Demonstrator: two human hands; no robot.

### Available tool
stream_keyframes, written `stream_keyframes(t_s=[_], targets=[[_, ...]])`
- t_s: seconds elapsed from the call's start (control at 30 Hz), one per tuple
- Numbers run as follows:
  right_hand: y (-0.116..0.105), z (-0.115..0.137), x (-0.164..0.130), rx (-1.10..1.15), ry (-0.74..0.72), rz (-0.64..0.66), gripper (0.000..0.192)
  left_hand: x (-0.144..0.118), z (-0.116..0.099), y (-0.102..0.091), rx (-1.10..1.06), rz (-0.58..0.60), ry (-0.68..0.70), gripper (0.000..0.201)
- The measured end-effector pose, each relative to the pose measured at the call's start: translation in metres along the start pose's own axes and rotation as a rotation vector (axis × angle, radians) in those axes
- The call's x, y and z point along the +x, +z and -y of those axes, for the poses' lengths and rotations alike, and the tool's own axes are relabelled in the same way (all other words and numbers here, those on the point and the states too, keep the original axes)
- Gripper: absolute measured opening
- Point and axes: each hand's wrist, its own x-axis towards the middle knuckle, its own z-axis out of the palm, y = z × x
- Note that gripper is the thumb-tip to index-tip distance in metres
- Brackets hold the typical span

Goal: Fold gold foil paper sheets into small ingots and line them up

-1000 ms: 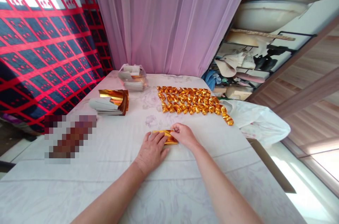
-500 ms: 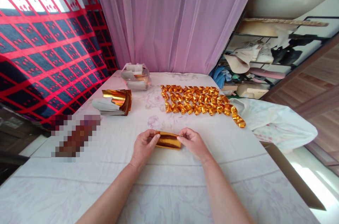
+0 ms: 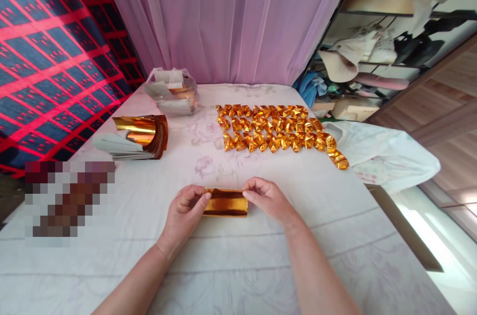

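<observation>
Plainly, uneven pulling could crease or tear the gold foil sheet (image 3: 226, 204) — left hand (image 3: 185, 209) and right hand (image 3: 269, 201) each pinch a far corner, thumbs closed against fingers. It sits mid-table, nearer than the folded foil pieces (image 3: 273, 143); a slackened pinch might let it spring flat.
</observation>
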Motion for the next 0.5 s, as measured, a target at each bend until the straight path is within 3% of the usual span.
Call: stream_keyframes(t_s=[0.3,0.4,0.5], targets=[[0.002,-0.003,0.002,-0.031,0.004,-0.042,0.021,0.001,-0.005,-0.001,0.144,-0.008,0.058,0.021],[0.004,-0.003,0.003,-0.021,-0.014,-0.077,0.022,-0.004,-0.018,-0.005,0.203,-0.109,0.242,0.040],[0.003,-0.003,0.003,-0.018,-0.007,-0.092,0.021,-0.037,-0.018,-0.026,0.104,-0.047,0.328,0.056]])
